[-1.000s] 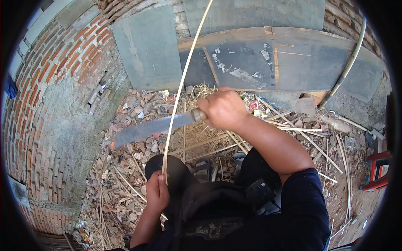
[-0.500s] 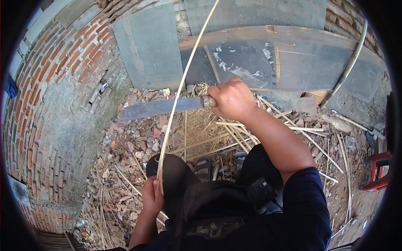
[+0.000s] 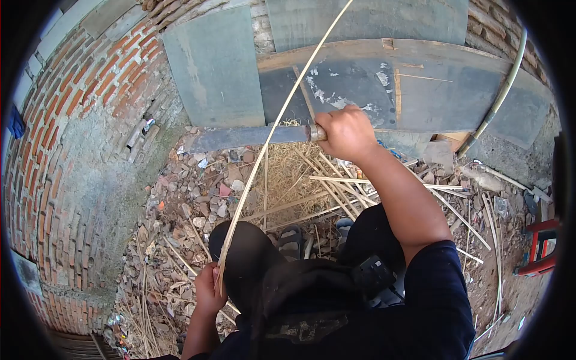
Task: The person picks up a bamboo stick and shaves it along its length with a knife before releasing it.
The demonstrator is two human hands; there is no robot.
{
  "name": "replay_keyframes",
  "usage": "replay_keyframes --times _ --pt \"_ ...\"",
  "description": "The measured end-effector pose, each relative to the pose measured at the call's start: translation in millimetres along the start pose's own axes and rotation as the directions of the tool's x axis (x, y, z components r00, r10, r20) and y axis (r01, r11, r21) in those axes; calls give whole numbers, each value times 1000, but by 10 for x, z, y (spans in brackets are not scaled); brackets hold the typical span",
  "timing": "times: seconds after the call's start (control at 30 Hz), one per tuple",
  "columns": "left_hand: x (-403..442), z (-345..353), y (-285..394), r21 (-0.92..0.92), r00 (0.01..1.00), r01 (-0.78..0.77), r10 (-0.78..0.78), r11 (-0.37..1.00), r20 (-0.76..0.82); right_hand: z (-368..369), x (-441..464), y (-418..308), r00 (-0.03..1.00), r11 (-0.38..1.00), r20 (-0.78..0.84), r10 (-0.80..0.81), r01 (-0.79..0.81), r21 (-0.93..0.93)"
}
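My right hand (image 3: 348,133) is wrapped around the wooden handle of a machete (image 3: 240,138), whose long grey blade points left. A long, thin bamboo strip (image 3: 246,192) slants from lower left up past the top of the view and crosses the blade at its middle. Whether the blade's edge bears on the strip, I cannot tell. Closed around the strip's frayed lower end is my left hand (image 3: 209,291), beside my left knee.
Cut bamboo strips (image 3: 339,186) lie scattered beyond my feet, with pale shavings (image 3: 288,174) among stone rubble (image 3: 204,204). A brick wall (image 3: 66,150) rises at left, grey panels (image 3: 342,84) stand ahead, and a bamboo pole (image 3: 501,96) leans there. A red object (image 3: 540,249) sits at right.
My right hand and the machete have shifted right and slightly up. My left hand has moved a little left and down, and the strip's upper part now leans farther right.
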State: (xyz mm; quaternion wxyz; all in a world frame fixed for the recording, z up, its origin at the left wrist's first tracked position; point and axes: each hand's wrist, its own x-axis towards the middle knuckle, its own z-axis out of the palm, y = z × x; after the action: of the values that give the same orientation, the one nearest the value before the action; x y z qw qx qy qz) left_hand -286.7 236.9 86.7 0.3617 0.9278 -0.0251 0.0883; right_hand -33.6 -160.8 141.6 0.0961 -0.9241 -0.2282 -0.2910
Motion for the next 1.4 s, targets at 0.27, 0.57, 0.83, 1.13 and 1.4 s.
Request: replay_keyframes --times 0.27,0.57,0.83,1.13,1.4 --pt "-8 178 -26 -88 1000 6 -6 996 -5 -48 -28 -405 987 981 54 -154 146 126" --pt "-314 -156 -379 83 996 -79 81 993 -28 29 40 -88 1000 997 -23 -21 22 68" --pt "-423 -286 -326 -131 978 164 -144 978 150 43 -32 -50 999 999 11 31 -31 8" --pt "101 -349 -109 -222 966 207 -162 953 203 -34 -14 -173 996 998 -89 4 2 58" --pt "436 -146 278 -412 794 518 -244 750 556 -13 -50 -205 996 997 -69 -64 67 38"
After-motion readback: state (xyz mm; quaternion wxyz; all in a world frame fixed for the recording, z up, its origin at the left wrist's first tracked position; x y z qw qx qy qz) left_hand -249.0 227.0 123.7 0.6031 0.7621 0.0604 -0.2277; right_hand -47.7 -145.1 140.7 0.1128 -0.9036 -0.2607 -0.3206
